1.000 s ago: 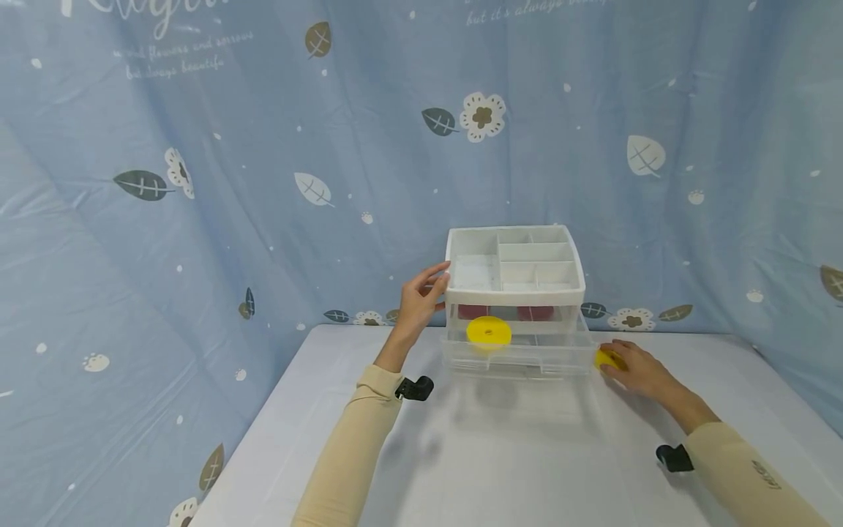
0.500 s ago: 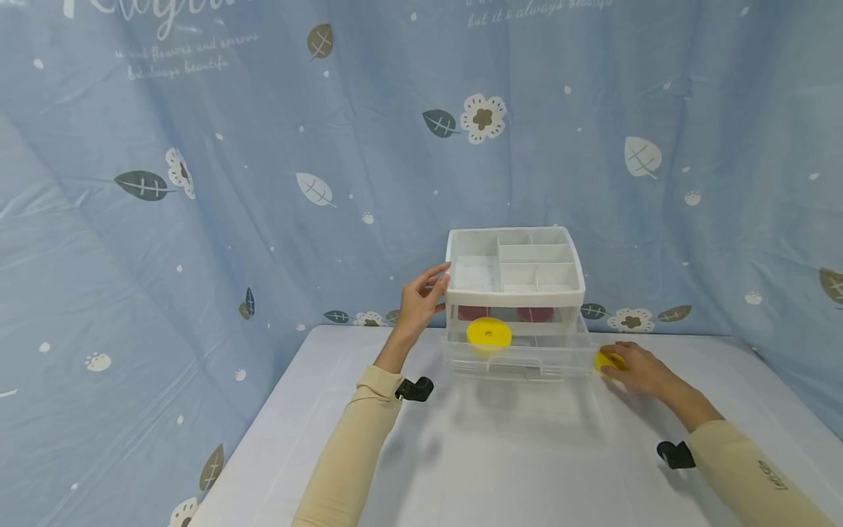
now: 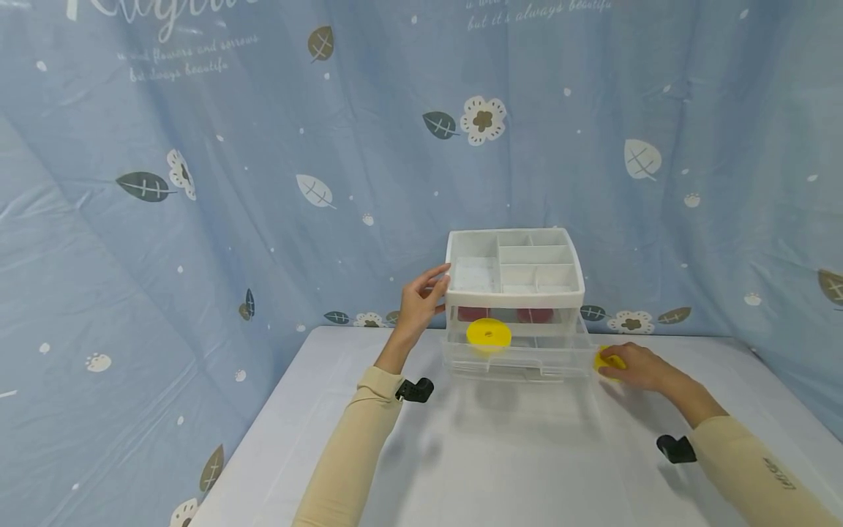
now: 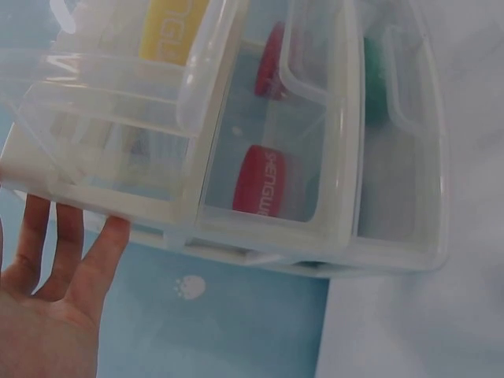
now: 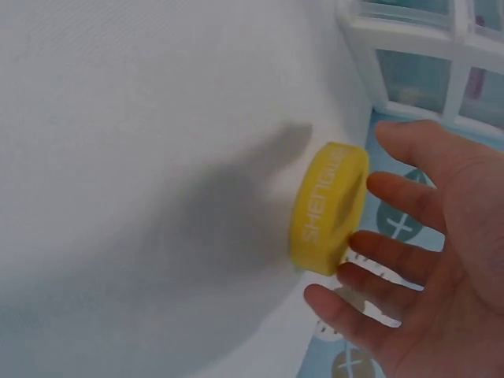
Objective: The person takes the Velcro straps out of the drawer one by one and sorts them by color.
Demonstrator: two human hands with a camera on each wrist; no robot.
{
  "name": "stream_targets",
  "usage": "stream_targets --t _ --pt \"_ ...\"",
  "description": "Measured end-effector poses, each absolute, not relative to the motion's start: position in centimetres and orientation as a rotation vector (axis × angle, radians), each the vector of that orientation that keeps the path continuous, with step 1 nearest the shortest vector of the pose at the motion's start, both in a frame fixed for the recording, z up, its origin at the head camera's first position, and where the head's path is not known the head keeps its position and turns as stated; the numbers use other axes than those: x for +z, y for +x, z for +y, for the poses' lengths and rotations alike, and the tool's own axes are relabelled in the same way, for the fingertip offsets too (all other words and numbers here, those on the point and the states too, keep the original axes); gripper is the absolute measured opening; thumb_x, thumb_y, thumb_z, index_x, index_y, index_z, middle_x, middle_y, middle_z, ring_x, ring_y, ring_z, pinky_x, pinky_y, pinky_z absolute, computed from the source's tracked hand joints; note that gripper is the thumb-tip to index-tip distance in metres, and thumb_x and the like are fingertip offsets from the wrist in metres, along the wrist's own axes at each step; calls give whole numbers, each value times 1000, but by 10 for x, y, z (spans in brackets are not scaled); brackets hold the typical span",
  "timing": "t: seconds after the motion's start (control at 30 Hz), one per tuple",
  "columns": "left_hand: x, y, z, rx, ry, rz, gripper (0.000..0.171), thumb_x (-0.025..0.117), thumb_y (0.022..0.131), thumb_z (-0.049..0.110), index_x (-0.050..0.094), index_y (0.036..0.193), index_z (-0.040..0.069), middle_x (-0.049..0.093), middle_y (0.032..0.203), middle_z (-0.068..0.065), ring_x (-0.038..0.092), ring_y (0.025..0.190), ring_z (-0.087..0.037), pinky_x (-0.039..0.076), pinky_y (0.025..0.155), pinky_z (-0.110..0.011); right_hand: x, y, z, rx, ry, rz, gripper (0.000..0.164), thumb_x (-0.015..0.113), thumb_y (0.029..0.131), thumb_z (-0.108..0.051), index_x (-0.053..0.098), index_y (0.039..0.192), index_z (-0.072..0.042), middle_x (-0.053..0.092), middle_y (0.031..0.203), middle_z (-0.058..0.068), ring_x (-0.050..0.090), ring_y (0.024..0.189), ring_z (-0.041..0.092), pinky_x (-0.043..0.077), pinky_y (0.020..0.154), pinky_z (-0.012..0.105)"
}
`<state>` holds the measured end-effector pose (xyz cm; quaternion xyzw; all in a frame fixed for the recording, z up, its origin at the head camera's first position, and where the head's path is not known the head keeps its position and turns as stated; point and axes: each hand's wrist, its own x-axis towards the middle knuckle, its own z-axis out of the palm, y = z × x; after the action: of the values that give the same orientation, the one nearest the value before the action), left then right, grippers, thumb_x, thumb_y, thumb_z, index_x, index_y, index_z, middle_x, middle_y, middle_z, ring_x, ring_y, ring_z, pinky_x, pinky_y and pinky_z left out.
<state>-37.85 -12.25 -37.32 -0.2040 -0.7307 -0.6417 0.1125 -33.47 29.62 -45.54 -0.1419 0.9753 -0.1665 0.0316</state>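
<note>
A white organizer (image 3: 514,298) with clear drawers stands at the back of the table, one drawer (image 3: 560,359) pulled out. In that drawer is a yellow tape spool (image 3: 489,334). My left hand (image 3: 416,301) rests at the organizer's upper left side; the left wrist view shows its fingers fairly straight, fingertips at the white frame (image 4: 142,206). Right of the organizer, a second yellow tape spool (image 5: 327,209) lies on the table, white lettering on its edge. My right hand (image 5: 429,236) is beside it, fingers loosely spread and fingertips right at the spool's face, without gripping it.
Red spools (image 4: 260,183) show inside another drawer, and something green (image 4: 376,79) in a third. The organizer's top tray (image 3: 476,272) has several compartments. A blue patterned curtain (image 3: 369,146) hangs behind the white table (image 3: 514,461).
My right fingers have loosened around the yellow tape spool beside the organizer and shifted slightly. The left hand and the organizer have stayed in place.
</note>
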Motion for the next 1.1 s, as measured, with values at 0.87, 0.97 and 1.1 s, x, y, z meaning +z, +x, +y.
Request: stream_targets --t 0.87,0.97,1.1 --pt "-374 -377 -122 -1916 -613 -2135 48 59 98 37 55 141 18 58 126 -24 65 109 -28 59 89 -44 -384 -308 287 -418 -531 2826 53 65 93 -38 62 120 7 63 120 28 59 108 46 54 88 59" --pt "-374 -376 -122 -1910 -607 -2133 47 59 97 39 56 140 20 59 124 -21 66 107 -26 60 88 -42 -373 -304 284 -414 -524 2807 56 65 93 -40 61 123 6 60 123 31 58 109 48 55 85 59" --pt "-374 -376 -122 -1910 -606 -2122 42 60 98 38 59 137 26 61 120 -18 66 105 -25 61 86 -40 -359 -297 277 -420 -527 2812 58 65 92 -42 60 125 5 58 124 32 59 108 48 57 82 57"
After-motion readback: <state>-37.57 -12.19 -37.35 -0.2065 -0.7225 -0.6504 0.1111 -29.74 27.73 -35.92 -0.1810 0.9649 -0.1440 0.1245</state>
